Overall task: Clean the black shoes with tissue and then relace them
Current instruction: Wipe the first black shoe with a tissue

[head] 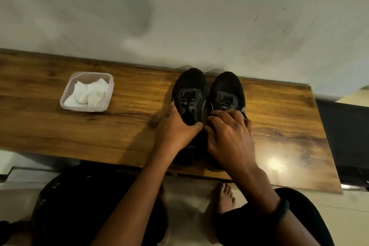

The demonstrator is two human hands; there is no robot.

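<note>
Two black shoes stand side by side on the wooden table, toes toward the wall. My left hand grips the left shoe at its opening, fingers along its outer side and thumb across the top. On the right shoe, my right hand has its fingers curled over the tongue and laces. Whether those fingers pinch a lace is hidden. White tissue lies crumpled in a clear plastic container at the left.
The table's back edge meets a pale wall. A dark object stands beyond the table's right end. My knees and a bare foot show below the front edge. A lamp's reflection shines on the table's right part.
</note>
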